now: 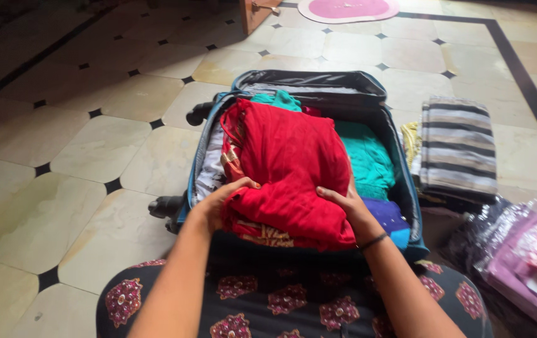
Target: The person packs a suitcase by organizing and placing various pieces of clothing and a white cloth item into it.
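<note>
Both hands — left hand (221, 200), right hand (343, 203) — grip red garment (287, 163) (over suitcase (406, 188)).

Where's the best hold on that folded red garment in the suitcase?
Grip the red garment at its near folded edge, from your side, as the left hand and right hand do: it lies flat, thick there, far end against the suitcase.

Soft daylight, dim corners, slight blur

My arms are bare to the elbow, a thin dark band circles my right wrist just behind the fingers of my right hand (348, 203), and my dark dress carries maroon floral medallions.
</note>
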